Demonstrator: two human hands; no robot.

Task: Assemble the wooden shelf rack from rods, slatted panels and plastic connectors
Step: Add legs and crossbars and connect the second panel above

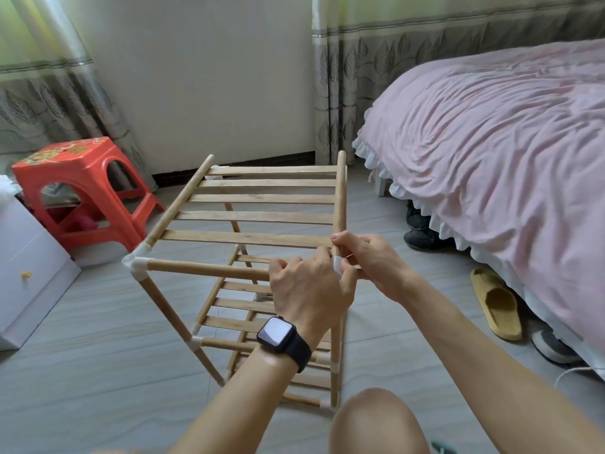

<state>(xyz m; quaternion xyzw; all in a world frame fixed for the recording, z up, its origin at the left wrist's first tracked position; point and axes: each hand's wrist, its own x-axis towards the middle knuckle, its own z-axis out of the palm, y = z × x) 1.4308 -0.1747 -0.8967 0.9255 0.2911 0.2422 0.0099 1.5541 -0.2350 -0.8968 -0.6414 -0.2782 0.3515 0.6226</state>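
— Between the two sets of fingers, what is that white piece?

— A plastic connector (336,264), at the near right corner of the rack (248,239). The left hand (307,290) has its fingers (284,267) curled round the end of the front rod (209,268), hard against the connector. The right hand (366,260) pinches the side rod (340,198) just beyond it, fingers (343,239) pressed together on the wood.

— And the rack itself?

— It stands on the floor (98,339), under and beyond the fingers. The top slatted panel (262,198) stretches away from them, and a lower panel (235,304) lies beneath.

— How will it handle?

— Light, probably, and stiff along the rods, but loose at the joints until each one is seated. The thin slats look likely to flex or split if leaned on, and smooth round wood may turn in the grip.

— So where should the person take hold?

— Close to the connector, on the rods and not the slats, pushing along each rod's length. Whether the side rod sits fully in its socket cannot be told, because the fingers hide it.
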